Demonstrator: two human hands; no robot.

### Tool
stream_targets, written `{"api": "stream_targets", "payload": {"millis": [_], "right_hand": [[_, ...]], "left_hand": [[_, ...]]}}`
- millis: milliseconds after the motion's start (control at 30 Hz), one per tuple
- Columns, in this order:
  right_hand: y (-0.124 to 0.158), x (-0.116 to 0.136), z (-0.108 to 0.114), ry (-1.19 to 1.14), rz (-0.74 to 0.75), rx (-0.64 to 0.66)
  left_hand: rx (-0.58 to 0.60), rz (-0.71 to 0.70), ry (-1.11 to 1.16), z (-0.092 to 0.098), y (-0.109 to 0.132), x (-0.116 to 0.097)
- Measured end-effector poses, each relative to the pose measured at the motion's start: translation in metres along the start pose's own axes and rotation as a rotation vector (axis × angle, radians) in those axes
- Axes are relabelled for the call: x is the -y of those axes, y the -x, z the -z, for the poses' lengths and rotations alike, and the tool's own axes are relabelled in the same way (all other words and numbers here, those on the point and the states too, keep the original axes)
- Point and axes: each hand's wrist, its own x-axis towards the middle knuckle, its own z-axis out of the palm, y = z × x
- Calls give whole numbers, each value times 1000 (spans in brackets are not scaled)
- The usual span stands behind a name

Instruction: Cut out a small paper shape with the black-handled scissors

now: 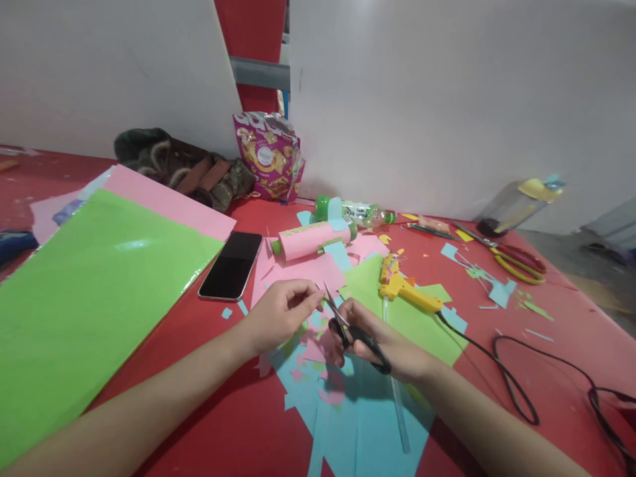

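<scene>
Black-handled scissors (352, 336) are in my right hand (380, 338), fingers through the loops, with the blades a little apart and pointing up and left. Close to the blade tips, my left hand (285, 311) pinches a small piece of paper, mostly hidden by the fingertips. Beneath both hands lie blue paper sheets (377, 424) strewn with pink and green cut scraps. Just beyond, a roll wrapped in pink paper (311, 240) rests on pink paper (278, 275). To the right, a yellow glue gun (412, 295) with a clear glue stick lies on green paper (362, 281).
Left are a phone (231, 265) and large green sheets (114, 285) in clear wrap. A snack bag (271, 156), a green-capped bottle (365, 213) and a clear container (517, 205) stand or lie at the back. Red-and-yellow scissors (519, 260) and a black cord (511, 391) lie right.
</scene>
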Motion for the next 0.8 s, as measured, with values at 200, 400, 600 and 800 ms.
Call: {"api": "stream_targets", "payload": {"millis": [200, 400, 600, 800], "right_hand": [[-1, 0, 0, -25, 3, 10], [-1, 2, -2, 11, 6, -5], [0, 2, -2, 10, -8, 1], [0, 1, -2, 5, -2, -3]], "left_hand": [[5, 2, 33, -1, 1, -2], [-5, -2, -19, -1, 3, -3], [3, 45, -22, -2, 4, -7], [-4, 62, -35, -4, 5, -7]]}}
